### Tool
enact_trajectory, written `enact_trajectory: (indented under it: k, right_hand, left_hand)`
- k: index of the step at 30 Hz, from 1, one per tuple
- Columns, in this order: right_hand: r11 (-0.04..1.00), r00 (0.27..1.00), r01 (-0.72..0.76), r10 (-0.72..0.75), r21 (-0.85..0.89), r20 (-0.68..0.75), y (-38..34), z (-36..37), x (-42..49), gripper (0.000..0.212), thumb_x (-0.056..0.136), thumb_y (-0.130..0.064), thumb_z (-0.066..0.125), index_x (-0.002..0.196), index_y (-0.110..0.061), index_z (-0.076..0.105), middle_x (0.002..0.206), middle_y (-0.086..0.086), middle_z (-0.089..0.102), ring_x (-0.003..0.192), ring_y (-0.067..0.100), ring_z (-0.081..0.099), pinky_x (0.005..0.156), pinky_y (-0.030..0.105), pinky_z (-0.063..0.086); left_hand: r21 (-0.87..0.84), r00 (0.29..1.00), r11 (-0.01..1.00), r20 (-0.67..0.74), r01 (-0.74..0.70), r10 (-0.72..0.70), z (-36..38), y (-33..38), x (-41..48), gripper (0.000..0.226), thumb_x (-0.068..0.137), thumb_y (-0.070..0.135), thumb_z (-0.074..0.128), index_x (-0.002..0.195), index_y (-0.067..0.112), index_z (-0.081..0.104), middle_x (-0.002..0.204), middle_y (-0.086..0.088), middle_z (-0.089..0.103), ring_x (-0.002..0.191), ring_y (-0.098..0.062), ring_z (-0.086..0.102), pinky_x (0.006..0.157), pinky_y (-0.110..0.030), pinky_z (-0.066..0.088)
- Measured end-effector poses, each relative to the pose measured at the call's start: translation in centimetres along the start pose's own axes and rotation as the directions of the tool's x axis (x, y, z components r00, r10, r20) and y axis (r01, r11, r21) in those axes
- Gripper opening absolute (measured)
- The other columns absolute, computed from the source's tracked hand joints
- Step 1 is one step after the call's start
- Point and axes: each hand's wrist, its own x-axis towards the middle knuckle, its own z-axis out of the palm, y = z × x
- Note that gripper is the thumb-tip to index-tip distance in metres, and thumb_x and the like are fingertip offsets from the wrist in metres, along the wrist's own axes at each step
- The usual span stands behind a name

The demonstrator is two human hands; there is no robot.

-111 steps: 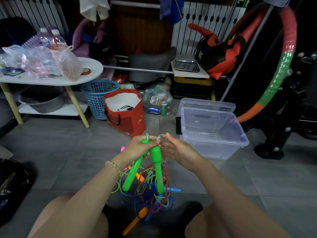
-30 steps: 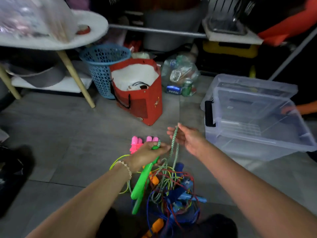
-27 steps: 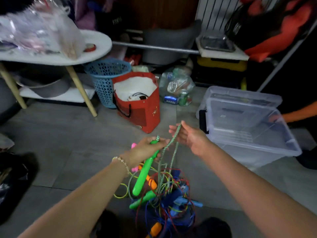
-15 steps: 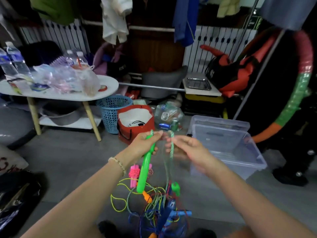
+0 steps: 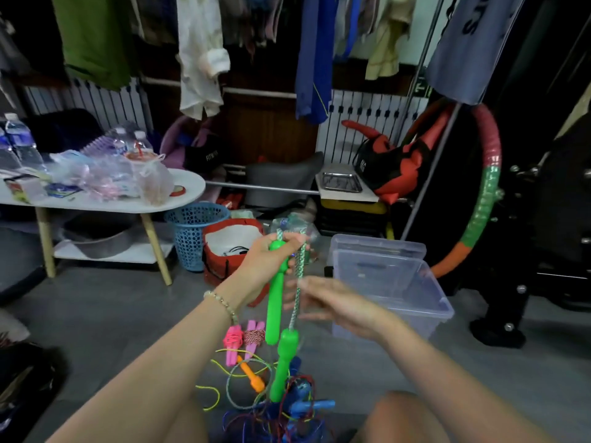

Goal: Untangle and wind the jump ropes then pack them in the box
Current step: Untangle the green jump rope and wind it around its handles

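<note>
The left hand is raised and closed around the top of a green jump-rope handle that hangs straight down from it. A green-and-white braided rope runs from that fist down to a second green handle dangling below. The right hand, blurred, sits just right of the rope with fingers loosely spread; whether it grips the rope cannot be told. Beneath both hands lies a tangle of coloured ropes with pink handles, an orange handle and blue handles. Right of the right hand stands the open clear plastic box. Beyond the left hand is a red bag.
</note>
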Motion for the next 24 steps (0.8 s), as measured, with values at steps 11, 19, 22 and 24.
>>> enact_trajectory:
  k: [11, 19, 22, 24]
  right_hand:
    - [0.969, 0.930, 0.243, -0.221, 0.040, -0.295, -0.9, 1.5, 0.2, 0.013, 0.093, -0.011, 0.052, 0.095, -0.006, 0.064, 0.080, 0.005, 0.071, 0.067, 0.009, 0.069, 0.059, 0.016, 0.055]
    - [0.975, 0.896, 0.213, -0.168, 0.066, -0.411, -1.4, 0.3, 0.5, 0.017, 0.096, -0.023, 0.048, 0.099, -0.015, 0.062, 0.108, 0.011, 0.067, 0.083, 0.010, 0.068, 0.078, 0.023, 0.055]
    - [0.996, 0.961, 0.061, -0.040, 0.068, -0.272, 0.4, 1.0, -0.6, 0.035, 0.091, -0.048, 0.045, 0.108, -0.023, 0.061, 0.109, 0.001, 0.069, 0.090, 0.014, 0.067, 0.087, 0.033, 0.050]
    - [1.000, 0.991, -0.018, 0.016, -0.008, -0.133, 2.0, 2.3, -1.4, 0.043, 0.085, -0.047, 0.049, 0.116, -0.018, 0.056, 0.110, 0.008, 0.068, 0.092, 0.021, 0.067, 0.087, 0.037, 0.052]
  left_hand:
    - [0.126, 0.966, 0.974, 0.155, 0.189, -0.207, -2.7, -4.1, -4.0, 0.026, 0.097, 0.027, 0.045, 0.102, 0.008, 0.063, 0.076, 0.003, 0.073, 0.070, -0.009, 0.070, 0.068, -0.022, 0.058]
    - [0.141, 0.975, 0.983, 0.172, 0.116, -0.140, -0.4, -4.5, -4.6, 0.027, 0.089, 0.039, 0.053, 0.100, 0.020, 0.068, 0.091, -0.003, 0.069, 0.080, -0.015, 0.059, 0.066, -0.025, 0.048]
    - [0.086, 0.998, 0.995, 0.032, 0.047, -0.050, -0.6, -3.2, -3.2, 0.023, 0.097, 0.028, 0.048, 0.100, 0.016, 0.067, 0.085, -0.004, 0.067, 0.074, -0.016, 0.055, 0.061, -0.024, 0.045]
    - [0.087, 1.000, 0.996, -0.030, 0.007, -0.004, -0.8, -2.7, -2.3, 0.025, 0.097, 0.029, 0.048, 0.101, 0.014, 0.068, 0.091, -0.008, 0.068, 0.078, -0.018, 0.057, 0.068, -0.028, 0.049]
